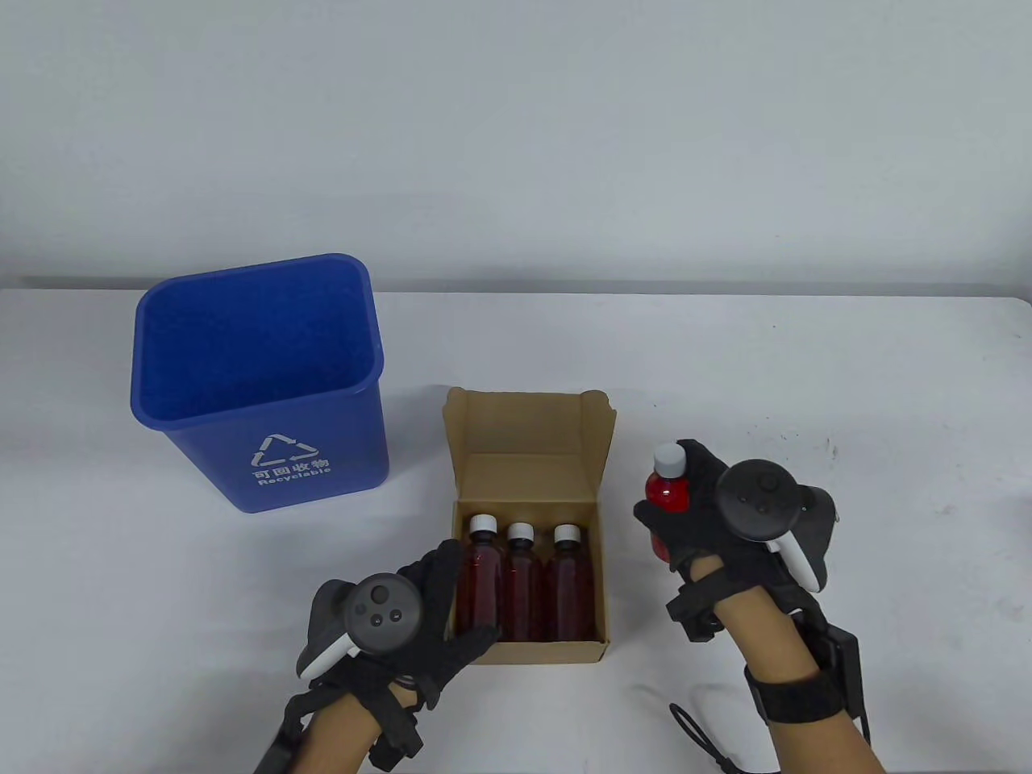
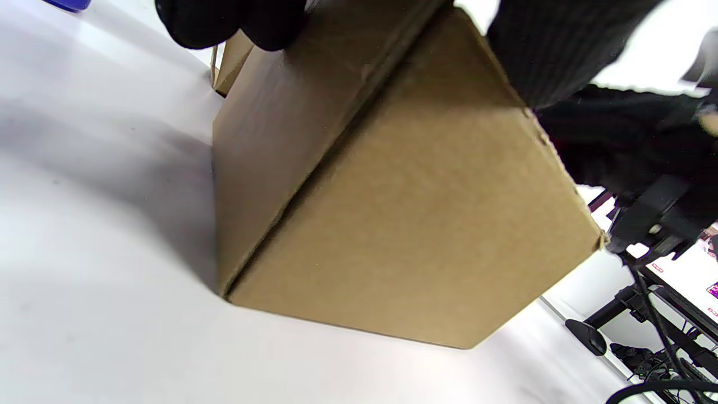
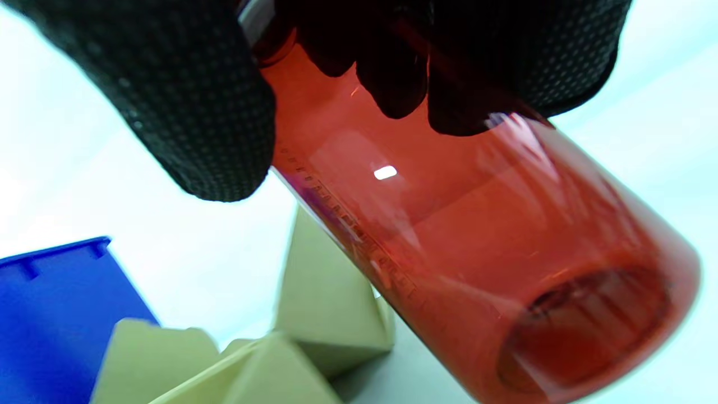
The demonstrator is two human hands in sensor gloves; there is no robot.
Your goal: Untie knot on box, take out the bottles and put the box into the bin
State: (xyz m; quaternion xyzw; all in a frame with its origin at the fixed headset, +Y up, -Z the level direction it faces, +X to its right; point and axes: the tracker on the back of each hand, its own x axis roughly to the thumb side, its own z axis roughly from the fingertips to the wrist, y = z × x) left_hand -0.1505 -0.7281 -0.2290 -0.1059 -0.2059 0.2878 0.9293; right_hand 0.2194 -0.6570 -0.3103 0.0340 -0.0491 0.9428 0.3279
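Red bottle (image 1: 667,490) is gripped in right hand (image 1: 726,516); left hand (image 1: 419,613) clasps the box (image 1: 528,451) near-left corner.

A white table (image 1: 806,363) fills the lower part of the table view. Behind it, a plain pale grey wall (image 1: 516,121) covers the upper frame. Lighting is even and diffuse. At lower right of the left wrist view, black stand legs and cables (image 2: 645,314) appear beyond the table edge.
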